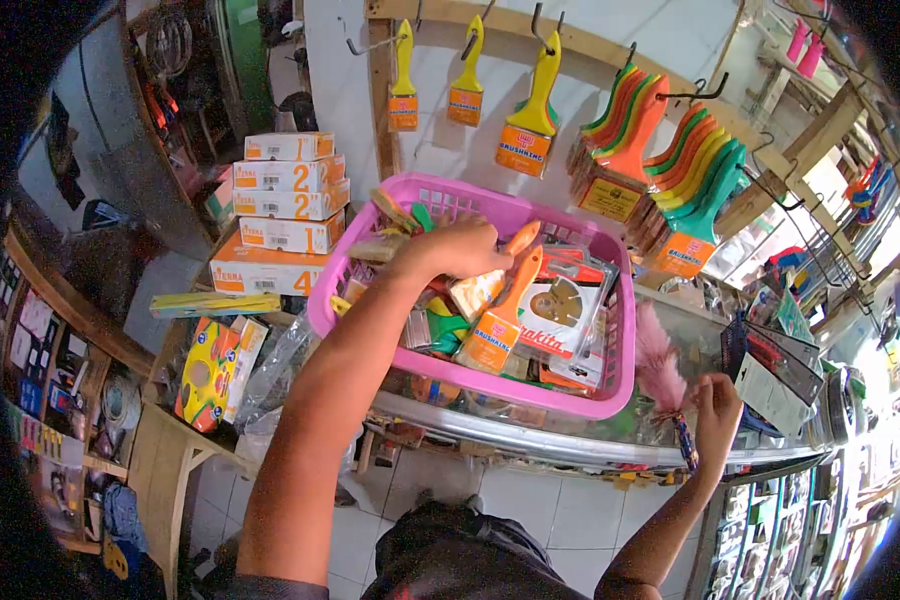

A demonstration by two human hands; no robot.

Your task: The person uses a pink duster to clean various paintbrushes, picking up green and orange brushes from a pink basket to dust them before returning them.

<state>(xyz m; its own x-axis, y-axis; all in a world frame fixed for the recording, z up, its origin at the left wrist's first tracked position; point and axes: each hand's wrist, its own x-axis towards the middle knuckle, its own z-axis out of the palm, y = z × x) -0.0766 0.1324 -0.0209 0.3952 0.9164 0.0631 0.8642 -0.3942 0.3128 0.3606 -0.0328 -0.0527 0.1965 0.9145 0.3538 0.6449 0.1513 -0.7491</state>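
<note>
**Hands at the pink basket on the shop counter**

The person stands at a glass counter (530,440) with a pink plastic basket (610,300) resting on top of it. The left hand (460,250) reaches down into the basket, fingers closed around two orange-handled paintbrushes (500,300); the handles stick up past the knuckles and the labelled bristle ends point down toward the basket's contents. Beneath them lie packets, among them a carded cutting disc (560,315), and more brushes.

The right hand (718,405) is well apart from the basket, at the counter's front edge to the right. It is pinched shut on the patterned handle of a pink feather duster (660,370), whose plume lies against the glass, just beside the basket's right wall.

Behind the basket, on the white wall, yellow-handled brushes (535,100) hang from hooks on a wooden rail, with thick bunches of orange, yellow and green brushes (690,170) to the right. To the left of the basket stands a stack of white and orange boxes (285,205) printed with numbers.
</note>
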